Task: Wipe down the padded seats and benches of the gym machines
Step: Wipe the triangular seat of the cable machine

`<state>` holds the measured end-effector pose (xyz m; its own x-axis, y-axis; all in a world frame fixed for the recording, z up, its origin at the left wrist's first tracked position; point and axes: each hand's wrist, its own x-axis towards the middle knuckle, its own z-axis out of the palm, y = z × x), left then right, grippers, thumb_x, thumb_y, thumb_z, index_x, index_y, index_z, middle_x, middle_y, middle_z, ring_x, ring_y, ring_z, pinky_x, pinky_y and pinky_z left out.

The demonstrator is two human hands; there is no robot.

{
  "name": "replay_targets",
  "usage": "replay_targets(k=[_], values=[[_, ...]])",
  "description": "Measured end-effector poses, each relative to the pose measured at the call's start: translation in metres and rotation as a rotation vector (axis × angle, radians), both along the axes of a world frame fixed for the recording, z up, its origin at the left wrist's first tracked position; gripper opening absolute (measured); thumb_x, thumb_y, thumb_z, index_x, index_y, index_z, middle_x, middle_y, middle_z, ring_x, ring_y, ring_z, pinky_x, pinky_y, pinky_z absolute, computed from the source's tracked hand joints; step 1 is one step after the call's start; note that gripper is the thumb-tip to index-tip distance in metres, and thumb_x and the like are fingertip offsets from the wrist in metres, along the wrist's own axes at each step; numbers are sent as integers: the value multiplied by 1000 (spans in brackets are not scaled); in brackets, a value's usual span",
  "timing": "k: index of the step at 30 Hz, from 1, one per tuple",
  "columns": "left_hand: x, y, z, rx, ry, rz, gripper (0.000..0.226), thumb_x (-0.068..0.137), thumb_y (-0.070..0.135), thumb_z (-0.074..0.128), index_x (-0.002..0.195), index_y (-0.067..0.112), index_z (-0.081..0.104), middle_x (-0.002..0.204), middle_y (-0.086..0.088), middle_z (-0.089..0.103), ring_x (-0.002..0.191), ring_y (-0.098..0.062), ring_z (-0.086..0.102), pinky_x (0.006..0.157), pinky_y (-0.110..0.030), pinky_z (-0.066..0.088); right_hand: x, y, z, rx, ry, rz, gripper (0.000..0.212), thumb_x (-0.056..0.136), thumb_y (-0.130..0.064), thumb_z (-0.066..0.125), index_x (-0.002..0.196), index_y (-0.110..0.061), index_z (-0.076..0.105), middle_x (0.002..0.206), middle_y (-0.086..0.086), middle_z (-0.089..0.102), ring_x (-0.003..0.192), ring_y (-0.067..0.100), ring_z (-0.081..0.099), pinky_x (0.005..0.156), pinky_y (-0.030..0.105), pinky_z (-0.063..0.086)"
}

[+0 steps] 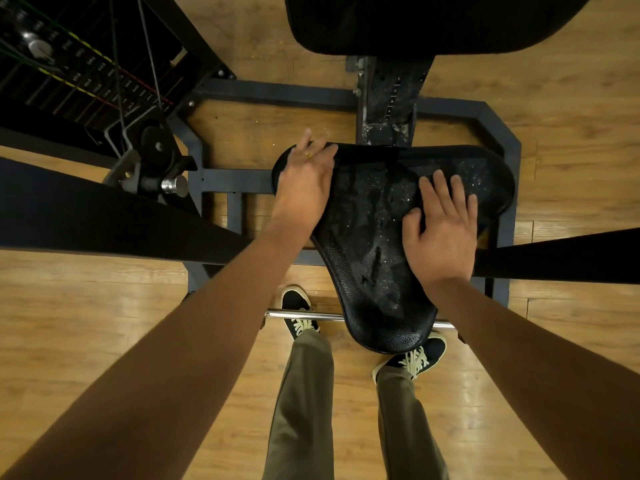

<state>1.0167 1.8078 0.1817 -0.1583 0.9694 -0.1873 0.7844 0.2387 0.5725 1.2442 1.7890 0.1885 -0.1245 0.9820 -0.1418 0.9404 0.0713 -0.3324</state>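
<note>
1. Two hands are on one black padded saddle-shaped seat [377, 271], which sits on a dark grey steel machine frame [505, 140] directly in front of the person's legs.
2. Left hand [304, 183]: rests on the seat's rear left corner, fingers extended and close together and reaching past the edge. The view is motion-blurred. Judged to be steadying the pad.
3. Right hand [441, 233]: lies palm down on the right half of the seat, fingers spread and flat. It pinches nothing. Judged to be pressing or rubbing across the surface.
4. No cloth is clearly visible under either hand. The seat centre looks wrinkled and flecked with pale specks, and I cannot tell whether that is worn upholstery or a dark rag.
5. Narrow front nose of the seat overhangs a chrome foot bar [304, 315]. A black back pad [415, 26] stands beyond, untouched.
6. Judgement: the wipe of this seat is in progress. The smoother rim and nose look cleaner than the speckled centre.
</note>
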Motion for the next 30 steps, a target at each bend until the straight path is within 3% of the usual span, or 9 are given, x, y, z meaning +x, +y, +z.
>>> replay_targets(k=[3, 9, 13, 18, 22, 26, 30], values=[[0, -1, 3, 20, 12, -11, 33, 102, 10, 48, 132, 12, 62, 149, -5, 49, 149, -20, 26, 114, -45, 38, 1, 0, 0, -3, -2, 4, 53, 101, -34, 31, 151, -17, 41, 160, 4, 33, 152, 25, 17, 124, 48, 10], [19, -81, 19, 76, -13, 47, 32, 101, 7, 53, 132, 9, 62, 150, -4, 48, 147, -22, 30, 113, -41, 38, 0, 0, 0, -11, 3, -2, 54, 100, -34, 33, 151, -17, 41, 160, 4, 33, 152, 24, 17, 124, 48, 10], [17, -53, 16, 62, -15, 52, 28, 101, 11, 54, 126, 11, 67, 147, -4, 52, 146, -21, 33, 113, -39, 36, 1, 0, -1, -9, 0, -2, 53, 101, -34, 33, 151, -17, 41, 161, 4, 32, 152, 23, 16, 124, 48, 11], [15, 18, 6, -2, -9, 78, 29, 104, 16, 49, 125, 14, 68, 150, 0, 48, 148, -18, 28, 116, -47, 33, 1, -1, -1, -10, 2, -1, 54, 101, -34, 32, 151, -18, 40, 161, 3, 32, 153, 23, 15, 124, 47, 10], [20, -21, 7, 52, -19, 94, 30, 102, 13, 52, 129, 14, 64, 149, -2, 49, 147, -21, 31, 108, -57, 42, 0, 0, 0, -12, 9, -3, 54, 100, -33, 33, 151, -17, 41, 160, 4, 32, 152, 24, 17, 125, 47, 10], [41, -89, 19, 89, -37, 132, 29, 99, 7, 57, 127, 10, 66, 146, -3, 52, 145, -21, 34, 106, -49, 47, 0, 0, 1, -10, 10, -10, 54, 100, -33, 33, 150, -16, 43, 160, 5, 34, 152, 25, 18, 124, 49, 11], [38, -62, 13, 104, -17, 102, 27, 99, 8, 56, 124, 10, 67, 144, -5, 54, 144, -24, 37, 109, -47, 45, -1, 0, 1, 0, 22, -10, 53, 99, -32, 34, 149, -15, 43, 159, 4, 35, 152, 25, 18, 124, 48, 11]])
